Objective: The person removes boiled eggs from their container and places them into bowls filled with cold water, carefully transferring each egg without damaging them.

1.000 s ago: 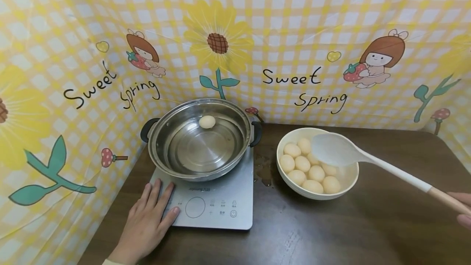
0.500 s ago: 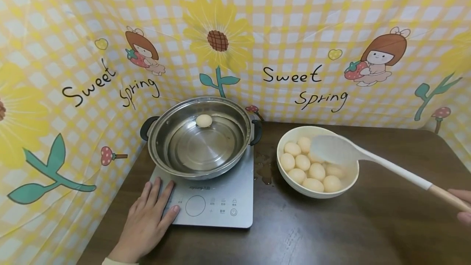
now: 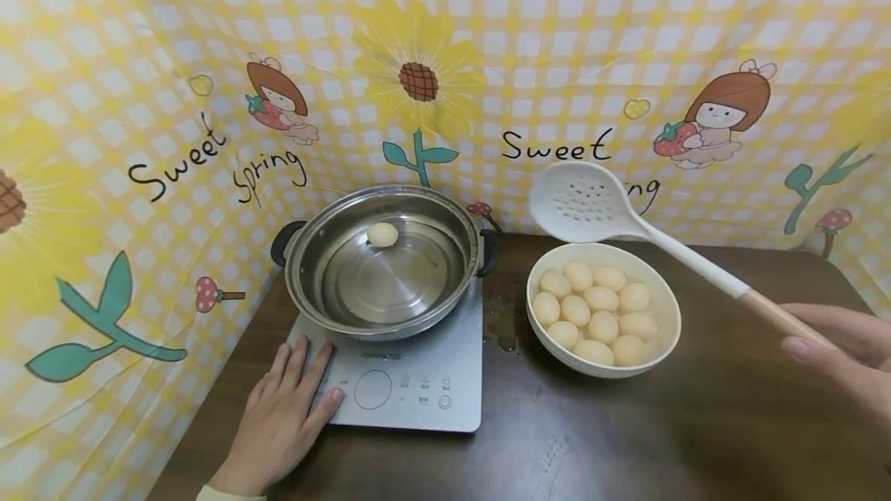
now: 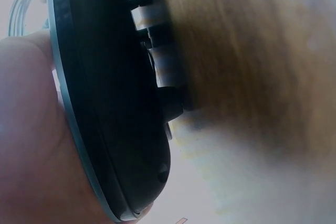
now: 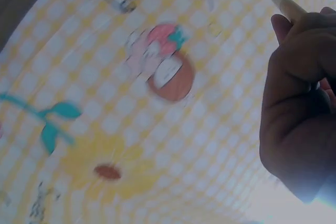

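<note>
My right hand grips the wooden handle of a white slotted spoon, its perforated bowl raised over the back rim of a cream bowl. Inside that bowl, several pale brown eggs sit in cloudy water. To the left, a steel pot with dark side handles stands on a silver induction cooker. One egg lies in the pot near its back wall. My left hand rests with fingers spread on the cooker's front left corner. The right wrist view shows the right fingers bent around the handle.
A brown wooden table carries everything, with a small water puddle between pot and bowl. Yellow checked cloth hangs close behind the table and along its left side.
My right hand has lifted the slotted spoon out of the bowl, up and to the left, uncovering the eggs. The egg in the pot has drifted slightly left. My left hand stays put.
</note>
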A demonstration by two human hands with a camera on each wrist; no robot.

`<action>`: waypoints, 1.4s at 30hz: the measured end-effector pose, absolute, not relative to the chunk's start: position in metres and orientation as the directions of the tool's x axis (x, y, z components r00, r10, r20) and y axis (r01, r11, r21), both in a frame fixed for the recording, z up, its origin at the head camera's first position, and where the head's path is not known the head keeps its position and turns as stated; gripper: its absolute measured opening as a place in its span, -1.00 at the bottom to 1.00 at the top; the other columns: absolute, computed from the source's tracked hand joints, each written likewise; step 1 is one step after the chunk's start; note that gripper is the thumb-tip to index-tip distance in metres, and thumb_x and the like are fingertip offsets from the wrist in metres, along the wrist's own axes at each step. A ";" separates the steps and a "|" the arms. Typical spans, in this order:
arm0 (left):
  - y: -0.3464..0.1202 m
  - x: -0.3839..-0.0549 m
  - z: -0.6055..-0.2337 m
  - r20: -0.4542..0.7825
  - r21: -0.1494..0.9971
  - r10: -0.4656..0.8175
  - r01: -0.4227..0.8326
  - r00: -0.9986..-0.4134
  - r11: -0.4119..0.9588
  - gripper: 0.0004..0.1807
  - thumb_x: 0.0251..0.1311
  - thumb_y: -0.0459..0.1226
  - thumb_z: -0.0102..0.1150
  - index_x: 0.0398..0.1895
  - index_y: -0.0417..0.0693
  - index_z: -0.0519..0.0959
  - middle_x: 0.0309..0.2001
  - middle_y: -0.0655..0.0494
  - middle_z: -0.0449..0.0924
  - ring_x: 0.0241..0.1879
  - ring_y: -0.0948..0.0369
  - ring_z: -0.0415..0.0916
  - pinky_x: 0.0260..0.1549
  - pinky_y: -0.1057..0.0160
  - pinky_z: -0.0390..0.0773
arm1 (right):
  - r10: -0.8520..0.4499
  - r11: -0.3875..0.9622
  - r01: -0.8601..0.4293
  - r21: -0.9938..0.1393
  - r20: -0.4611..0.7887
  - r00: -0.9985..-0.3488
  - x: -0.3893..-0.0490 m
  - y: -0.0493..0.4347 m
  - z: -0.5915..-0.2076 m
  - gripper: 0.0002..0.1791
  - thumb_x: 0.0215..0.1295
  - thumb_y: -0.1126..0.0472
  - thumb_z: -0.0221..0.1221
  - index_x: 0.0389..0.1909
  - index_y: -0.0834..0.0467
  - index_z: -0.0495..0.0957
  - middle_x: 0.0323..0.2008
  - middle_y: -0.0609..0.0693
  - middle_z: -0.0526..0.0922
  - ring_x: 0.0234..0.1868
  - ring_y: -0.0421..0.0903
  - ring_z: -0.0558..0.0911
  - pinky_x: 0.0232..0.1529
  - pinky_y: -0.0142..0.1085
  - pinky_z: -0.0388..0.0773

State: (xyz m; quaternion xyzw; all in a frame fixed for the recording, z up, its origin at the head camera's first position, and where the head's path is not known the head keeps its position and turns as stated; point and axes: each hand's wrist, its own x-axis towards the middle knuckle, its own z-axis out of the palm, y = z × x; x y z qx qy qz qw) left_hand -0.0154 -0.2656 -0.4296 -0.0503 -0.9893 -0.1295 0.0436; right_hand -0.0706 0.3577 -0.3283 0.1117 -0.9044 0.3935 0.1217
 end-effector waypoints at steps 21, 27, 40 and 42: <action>-0.265 -0.013 -0.431 0.183 0.272 0.107 0.155 -0.977 0.950 -0.29 0.48 0.09 0.02 0.54 -0.09 0.27 0.54 -0.33 -0.01 0.49 -0.35 -0.10 0.23 -0.41 0.12 | -0.409 0.700 -0.493 -0.517 0.276 -0.870 -0.144 0.134 -0.291 -0.72 0.42 0.16 0.24 0.10 0.09 0.65 -0.61 -0.17 0.57 -0.72 -0.19 0.36 -0.64 -0.26 0.34; -0.267 -0.011 -0.430 0.185 0.268 0.094 0.142 -0.978 0.953 -0.29 0.48 0.09 0.03 0.53 -0.09 0.28 0.55 -0.32 -0.02 0.49 -0.35 -0.10 0.23 -0.41 0.12 | -0.489 0.681 -0.614 -0.400 0.376 -0.787 -0.159 0.113 -0.297 -0.74 0.39 0.25 0.24 0.06 0.18 0.65 -0.51 -0.11 0.61 -0.68 -0.21 0.36 -0.59 -0.24 0.36; -0.267 -0.010 -0.429 0.179 0.264 0.092 0.138 -0.980 0.955 -0.30 0.49 0.09 0.02 0.54 -0.08 0.27 0.55 -0.32 -0.03 0.49 -0.35 -0.10 0.21 -0.44 0.12 | -0.549 0.647 -0.673 -0.357 0.395 -0.737 -0.169 0.098 -0.301 -0.83 0.35 0.26 0.27 -0.07 0.15 0.66 -0.55 -0.13 0.56 -0.68 -0.21 0.36 -0.60 -0.24 0.39; -0.267 -0.010 -0.429 0.175 0.261 0.092 0.136 -0.980 0.956 -0.30 0.49 0.09 0.02 0.54 -0.07 0.27 0.55 -0.33 -0.03 0.49 -0.36 -0.10 0.20 -0.45 0.13 | -0.560 0.647 -0.679 -0.346 0.390 -0.731 -0.170 0.097 -0.301 -0.83 0.33 0.26 0.29 -0.08 0.14 0.66 -0.52 -0.12 0.58 -0.66 -0.20 0.38 -0.58 -0.24 0.40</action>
